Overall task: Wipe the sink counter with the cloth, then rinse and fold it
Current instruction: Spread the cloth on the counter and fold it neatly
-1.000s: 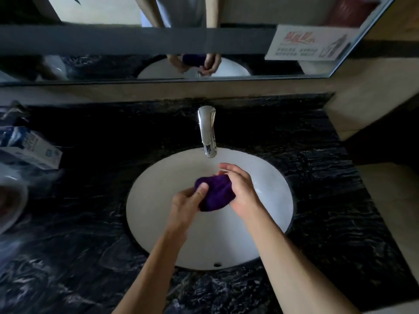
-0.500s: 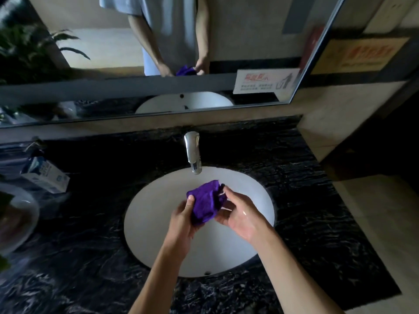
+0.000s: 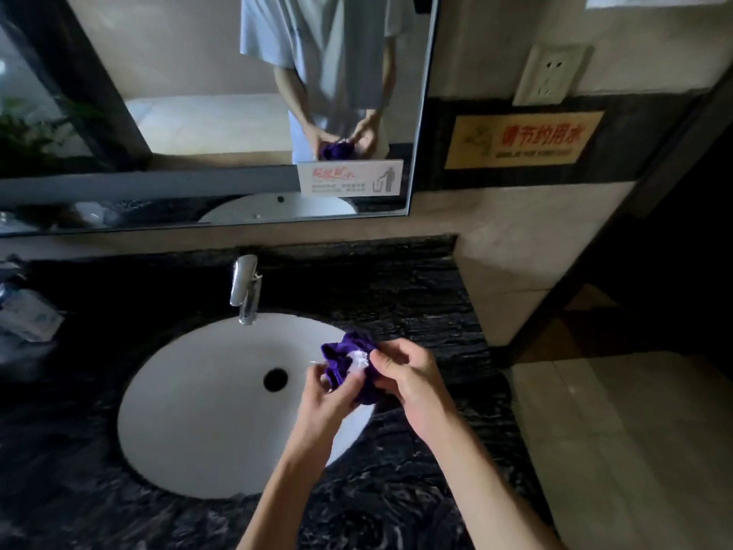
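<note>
The purple cloth (image 3: 359, 361) has come away from under the faucet (image 3: 245, 289) to the basin's (image 3: 198, 410) three o'clock rim, and it is looser now, no longer a tight wad. Both the left hand (image 3: 331, 394) and right hand (image 3: 412, 381) pinch its bunched folds between fingers and thumbs. I'd say rinsing is over and they are teasing it open to fold.
</note>
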`<state>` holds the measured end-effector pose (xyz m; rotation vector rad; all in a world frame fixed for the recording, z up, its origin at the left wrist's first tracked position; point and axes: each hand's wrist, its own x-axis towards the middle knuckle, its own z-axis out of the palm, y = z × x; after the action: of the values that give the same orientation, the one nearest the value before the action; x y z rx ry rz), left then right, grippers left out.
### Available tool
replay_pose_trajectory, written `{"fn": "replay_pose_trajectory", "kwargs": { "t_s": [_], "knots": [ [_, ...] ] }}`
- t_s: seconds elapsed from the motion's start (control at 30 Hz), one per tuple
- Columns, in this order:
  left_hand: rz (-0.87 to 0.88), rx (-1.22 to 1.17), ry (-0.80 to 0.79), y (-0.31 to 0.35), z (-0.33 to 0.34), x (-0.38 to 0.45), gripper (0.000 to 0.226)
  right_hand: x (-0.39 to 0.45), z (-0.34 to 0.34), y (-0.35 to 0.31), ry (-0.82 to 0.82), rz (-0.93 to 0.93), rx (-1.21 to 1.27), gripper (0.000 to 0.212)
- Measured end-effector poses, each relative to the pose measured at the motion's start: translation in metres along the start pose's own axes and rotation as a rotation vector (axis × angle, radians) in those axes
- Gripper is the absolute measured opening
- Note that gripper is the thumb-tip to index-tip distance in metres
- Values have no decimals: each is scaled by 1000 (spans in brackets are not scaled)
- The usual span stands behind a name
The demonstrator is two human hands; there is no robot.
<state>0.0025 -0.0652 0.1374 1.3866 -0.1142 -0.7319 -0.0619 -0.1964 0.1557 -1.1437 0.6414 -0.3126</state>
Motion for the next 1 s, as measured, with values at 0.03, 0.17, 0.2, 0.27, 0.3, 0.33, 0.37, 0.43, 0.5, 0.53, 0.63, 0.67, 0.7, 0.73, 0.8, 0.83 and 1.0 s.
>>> {"fn": "replay_pose_trajectory", "kwargs": {
  "t_s": [0.03, 0.17, 0.2, 0.27, 0.3, 0.33, 0.37, 0.43, 0.5, 0.53, 0.63, 0.67, 0.7, 0.73, 0.8, 0.83, 1.0],
  "knots": [
    [21, -7, -1, -4, 11, -3, 49, -1, -10, -3, 13, 10, -7, 5],
    [3, -130, -7, -13, 29, -4, 71, -4, -47, -13, 76, 57, 136, 17],
    [-26, -150, -18, -13, 29, -5, 69, -3, -57, -14, 104, 70, 196, 18],
    [-75, -192, -8, -13, 29, -3, 55, 0, -79, -13, 154, 87, 283, 18],
    [-96, -225, 7, -14, 29, -3, 46, 0, -89, -13, 172, 95, 313, 17],
    [-116, -256, 23, -15, 29, -2, 34, 1, -98, -11, 187, 100, 330, 16],
    [-134, -282, 34, -16, 30, -1, 22, 0, -106, -9, 210, 93, 328, 16],
    [-166, -277, 30, -18, 33, 3, 13, -4, -121, -2, 282, 49, 237, 15],
    [-174, -240, 11, -23, 36, 8, 9, -10, -135, 6, 320, 11, 102, 20],
    [-175, -225, -9, -27, 39, 11, 10, -14, -142, 10, 324, 5, 34, 29],
    [-216, -188, -69, -43, 45, 16, 13, -22, -159, 21, 369, 30, -81, 46],
    [-233, -179, -75, -49, 46, 18, 14, -24, -163, 24, 400, 30, -93, 45],
    [-249, -163, -62, -58, 45, 20, 17, -26, -167, 29, 436, 34, -126, 42],
    [-258, -111, -29, -67, 44, 24, 19, -26, -171, 34, 470, 51, -200, 38],
    [-231, 168, 24, -87, 39, 31, 21, -27, -180, 49, 504, 115, -430, 29],
    [-205, 325, 17, -95, 36, 33, 23, -28, -183, 57, 486, 145, -552, 23],
    [-145, 650, -37, -109, 30, 35, 20, -28, -192, 79, 330, 247, -991, 43]
  ]
}}
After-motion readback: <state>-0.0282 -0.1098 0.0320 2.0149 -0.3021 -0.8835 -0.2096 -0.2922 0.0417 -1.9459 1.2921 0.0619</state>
